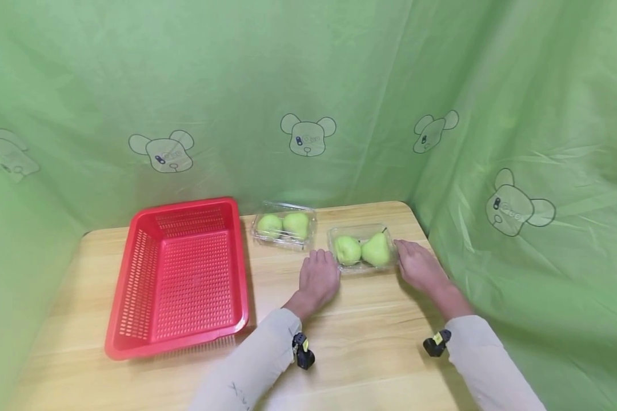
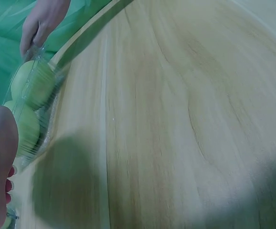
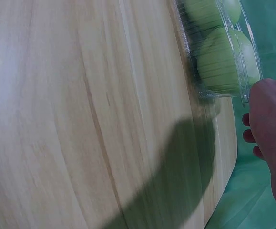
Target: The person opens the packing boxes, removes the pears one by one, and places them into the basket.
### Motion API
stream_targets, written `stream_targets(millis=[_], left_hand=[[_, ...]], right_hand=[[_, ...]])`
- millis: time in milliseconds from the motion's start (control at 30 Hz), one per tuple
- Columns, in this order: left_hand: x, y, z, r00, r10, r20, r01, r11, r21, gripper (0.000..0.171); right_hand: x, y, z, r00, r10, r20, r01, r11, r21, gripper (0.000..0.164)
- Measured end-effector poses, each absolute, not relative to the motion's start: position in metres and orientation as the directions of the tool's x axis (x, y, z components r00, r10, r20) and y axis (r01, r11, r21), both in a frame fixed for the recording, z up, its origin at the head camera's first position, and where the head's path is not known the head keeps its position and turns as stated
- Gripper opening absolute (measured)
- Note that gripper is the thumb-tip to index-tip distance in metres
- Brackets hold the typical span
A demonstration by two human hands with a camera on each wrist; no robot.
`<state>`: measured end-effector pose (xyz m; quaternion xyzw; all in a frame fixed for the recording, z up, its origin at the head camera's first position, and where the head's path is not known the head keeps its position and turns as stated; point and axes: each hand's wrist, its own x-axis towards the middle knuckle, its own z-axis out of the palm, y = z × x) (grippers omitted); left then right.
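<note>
A clear plastic clamshell box [image 1: 361, 230] with two green pears [image 1: 376, 250] inside lies on the table in front of me. My left hand [image 1: 320, 277] grips the box at its left end, fingers curled and thumb hidden. At the opposite end my right hand [image 1: 420, 265] pinches the box's edge, seen closer in the right wrist view, where the box [image 3: 240, 62] looks closed over the fruit. In the left wrist view both hands meet the box, with the right hand [image 2: 46, 21] at its far end.
Behind my left hand sits another clear box [image 1: 308, 240] with two green pears [image 1: 295, 225]. A red perforated plastic basket [image 1: 239, 274] stands at the left of the wooden table [image 1: 370, 348]. Green curtains [image 1: 360, 68] hang close behind and along the sides.
</note>
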<state>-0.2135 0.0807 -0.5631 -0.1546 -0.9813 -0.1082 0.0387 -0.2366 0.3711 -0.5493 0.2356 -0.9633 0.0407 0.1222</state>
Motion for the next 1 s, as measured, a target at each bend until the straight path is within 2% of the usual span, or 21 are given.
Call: stream_targets(millis=[167,1000], left_hand=[[-0.212,0.080,-0.565,-0.945,0.301,0.131,0.321,0.931,0.175,0.028],[-0.187,0.050,-0.573,-0.898,0.349,0.269,0.395,0.908,0.139,0.025]], right_hand=[[-0.236,0.370,-0.549,-0.867,-0.438,0.236,-0.456,0.889,-0.026,0.043],[-0.217,0.348,-0.557,-0.827,-0.484,0.287,-0.514,0.857,-0.033,0.040]])
